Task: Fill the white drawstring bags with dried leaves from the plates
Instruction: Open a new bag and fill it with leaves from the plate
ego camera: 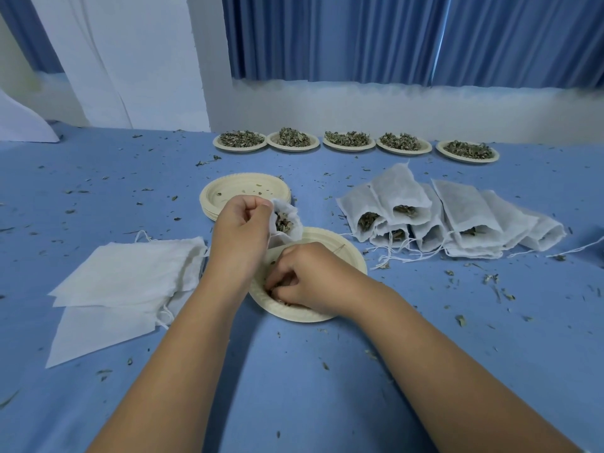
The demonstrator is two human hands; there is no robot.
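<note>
My left hand (240, 223) grips the rim of a white drawstring bag (289, 220), holding its mouth open above a cream paper plate (346, 250); dried leaves show inside the bag. My right hand (304, 276) reaches into that plate, fingers curled down and pinching the dried leaves (277, 297) at its near-left side. Several filled bags (454, 217) lie in a heap to the right, mouths facing me. A pile of flat empty bags (127, 282) lies to the left. Several plates heaped with leaves (349, 139) stand in a row at the back.
A stack of emptied plates (228, 188) sits behind my left hand. Leaf crumbs are scattered over the blue tablecloth (310, 387). A white wall and blue curtains (392, 37) close off the far edge.
</note>
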